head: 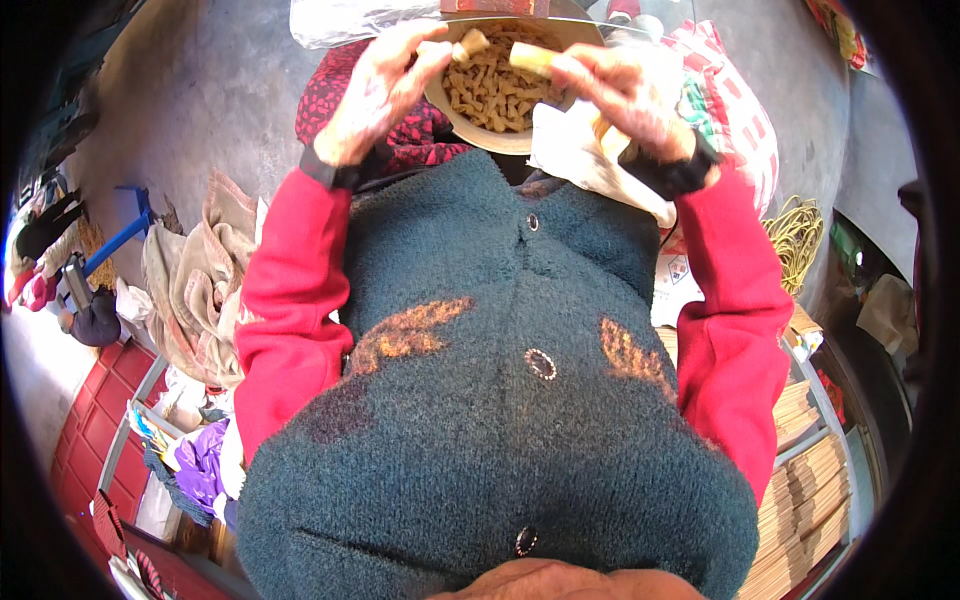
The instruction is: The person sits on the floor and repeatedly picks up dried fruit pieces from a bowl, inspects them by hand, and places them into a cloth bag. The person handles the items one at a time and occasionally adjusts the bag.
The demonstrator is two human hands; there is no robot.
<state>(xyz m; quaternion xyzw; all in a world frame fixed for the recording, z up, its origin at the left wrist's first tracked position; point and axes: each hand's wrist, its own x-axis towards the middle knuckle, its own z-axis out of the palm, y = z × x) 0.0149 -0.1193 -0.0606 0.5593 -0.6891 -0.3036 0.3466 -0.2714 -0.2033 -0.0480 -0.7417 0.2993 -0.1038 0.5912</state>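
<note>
A round, pale basin [491, 141] filled with short, knobbly tan pieces [499, 90] stands before me. Over its left side, my left hand [382, 86] grips a short pale piece [471, 45] between thumb and fingers. Above the basin's right part, my right hand [630, 94] pinches a thicker, yellowish stick-like piece [532, 58]. The two pieces are apart. Under my right hand lies a white cloth or bag [566, 142], with pale yellowish pieces partly visible in it. I cannot tell exactly what food or plant the pieces are.
A red-and-white patterned bag [739, 112] lies right of the basin, near coiled yellowish cord [796, 240]. Clear plastic [337, 22] and a reddish block [495, 6] are at the top. Brownish cloth [202, 285] lies left; stacked flat cardboard-like sheets [802, 495] are at lower right.
</note>
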